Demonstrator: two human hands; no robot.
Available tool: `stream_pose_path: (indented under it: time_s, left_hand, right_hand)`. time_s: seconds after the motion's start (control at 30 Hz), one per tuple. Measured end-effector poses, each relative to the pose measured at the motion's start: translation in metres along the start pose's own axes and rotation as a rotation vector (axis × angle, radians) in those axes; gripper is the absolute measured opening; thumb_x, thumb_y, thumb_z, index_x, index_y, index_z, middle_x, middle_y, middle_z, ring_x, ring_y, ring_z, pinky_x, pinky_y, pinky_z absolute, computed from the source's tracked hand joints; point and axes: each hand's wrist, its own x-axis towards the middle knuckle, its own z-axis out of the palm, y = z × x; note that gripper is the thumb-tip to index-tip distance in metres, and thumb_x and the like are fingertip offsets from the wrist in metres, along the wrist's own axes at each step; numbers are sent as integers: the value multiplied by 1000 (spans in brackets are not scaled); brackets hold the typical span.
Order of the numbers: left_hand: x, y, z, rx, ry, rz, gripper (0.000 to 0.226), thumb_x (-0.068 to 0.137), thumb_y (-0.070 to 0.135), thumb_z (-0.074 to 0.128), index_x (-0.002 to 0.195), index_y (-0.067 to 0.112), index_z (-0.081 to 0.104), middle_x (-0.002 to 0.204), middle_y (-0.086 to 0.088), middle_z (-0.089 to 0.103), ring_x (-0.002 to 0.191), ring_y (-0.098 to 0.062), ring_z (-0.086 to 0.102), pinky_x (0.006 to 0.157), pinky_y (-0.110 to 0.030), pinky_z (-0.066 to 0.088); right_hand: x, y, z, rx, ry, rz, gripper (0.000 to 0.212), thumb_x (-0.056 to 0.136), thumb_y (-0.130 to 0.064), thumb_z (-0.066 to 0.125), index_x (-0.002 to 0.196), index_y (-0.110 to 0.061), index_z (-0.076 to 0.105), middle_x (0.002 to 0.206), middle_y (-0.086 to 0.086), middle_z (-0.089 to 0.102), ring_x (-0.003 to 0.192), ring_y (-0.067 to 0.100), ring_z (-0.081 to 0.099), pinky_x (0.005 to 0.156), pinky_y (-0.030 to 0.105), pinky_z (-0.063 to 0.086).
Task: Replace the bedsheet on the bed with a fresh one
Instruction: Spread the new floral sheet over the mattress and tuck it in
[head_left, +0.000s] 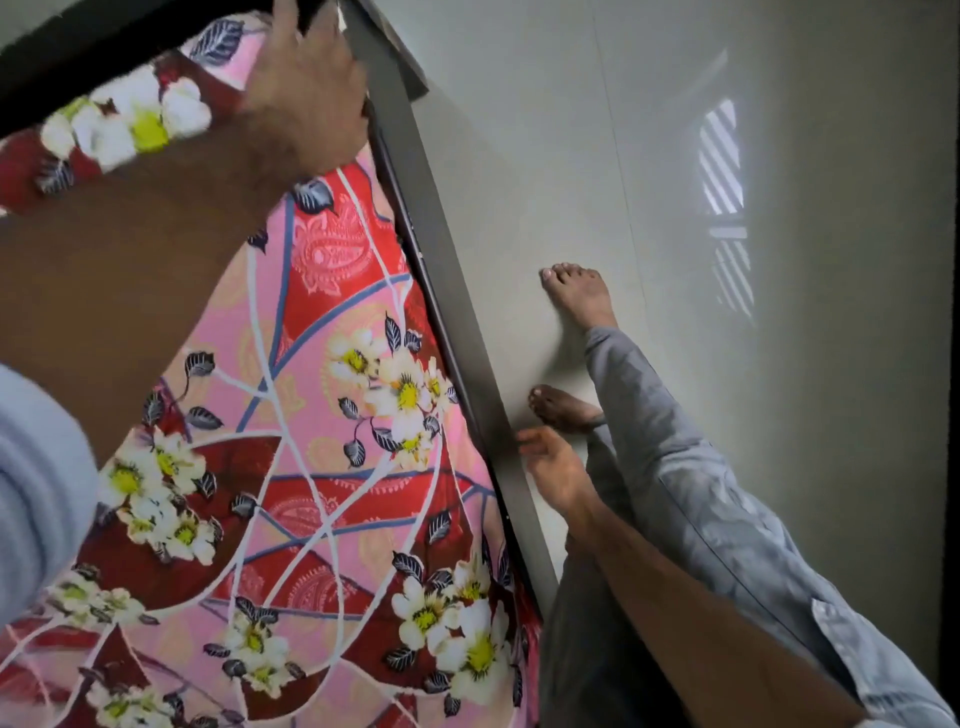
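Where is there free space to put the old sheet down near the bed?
The pale floor right of the grey bed frame lies bare beyond the person's feet. Between frame and legs it is crowded, with the right hand there. The floral bedsheet covers the bed; the left hand is at its far corner.

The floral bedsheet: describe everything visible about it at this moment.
The floral bedsheet is a smooth printed fabric, pink and red with white-and-yellow flowers, dark leaves and curving white and blue lines. It lies spread over the bed, reaching the grey bed frame along its right edge. At the far corner the left hand rests on it, fingers reaching toward the frame; their grip is hidden. The right hand hangs beside the frame, not touching the sheet.
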Motion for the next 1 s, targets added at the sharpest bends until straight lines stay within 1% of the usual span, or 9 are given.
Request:
stream_pose_path:
  time_s: [0.17,0.33,0.47,0.57,0.7,0.8,0.87,0.93,1.0]
  left_hand:
    - [-91,74,-42,-397,188,-170,44,100,35,44,129,3,52,143,-20,45,139,-39,38,109,-73,27]
    - [-235,172,-44,-786,61,-398,48,95,33,51,140,18,47,165,-6,25,156,-30,14,115,-74,16]
    - [-336,262,-44,-1047,-38,-679,61,92,31,49,150,20,37,166,-6,22,154,-31,17,116,-68,23]
    - [-383,333,-44,-1200,-93,-897,63,92,26,54,151,17,37,163,-9,28,152,-34,22,117,-63,26]
    - [-426,437,-56,-1357,-209,-1157,75,85,15,59,155,18,32,165,-8,25,151,-32,25,116,-61,30]
    - [-445,511,-86,-1380,-317,-1321,91,80,14,64,160,22,21,168,-7,20,152,-34,24,111,-60,36]
    - [-445,543,-109,-1401,-364,-1309,96,77,14,63,161,23,19,169,-8,16,152,-35,25,111,-61,36]
    - [-454,564,-125,-1465,-371,-1278,91,75,17,62,158,24,26,169,-7,19,151,-33,30,111,-58,37]
    - [-470,572,-125,-1496,-288,-1374,81,72,18,70,147,24,40,156,-7,45,133,-29,55,95,-48,50]
  right_hand:
    - [7,8,-21,418,26,-17,66,102,4,28,56,-15,70,61,-2,64,49,1,58,50,10,42]
    - [-36,-47,-39,-291,-167,-189,19,97,2,49,111,-5,59,94,7,60,73,8,62,61,12,47]
    - [-74,-84,-16,-962,-353,-430,24,93,-12,53,114,-11,64,111,11,69,103,27,64,92,38,50]
    - [-81,-72,7,-1531,-606,-523,33,93,-14,50,124,-13,60,126,11,64,117,31,59,97,34,44]
    - [-74,-31,38,-2126,-912,-775,63,81,-23,48,143,-29,43,147,4,46,134,32,44,104,54,38]
    - [-68,6,59,-2570,-1040,-804,56,86,-31,49,142,-27,44,148,8,45,135,35,40,106,54,35]
    - [-84,0,72,-2759,-1175,-629,46,95,-29,53,140,-20,50,150,9,43,133,29,42,103,38,38]
    - [-102,-8,96,-2683,-1446,-691,35,98,-15,53,133,-12,58,142,9,53,125,23,51,89,26,40]
    - [-132,-24,136,-2414,-1439,-900,34,98,-7,49,130,-12,61,135,7,58,123,24,55,98,29,42]
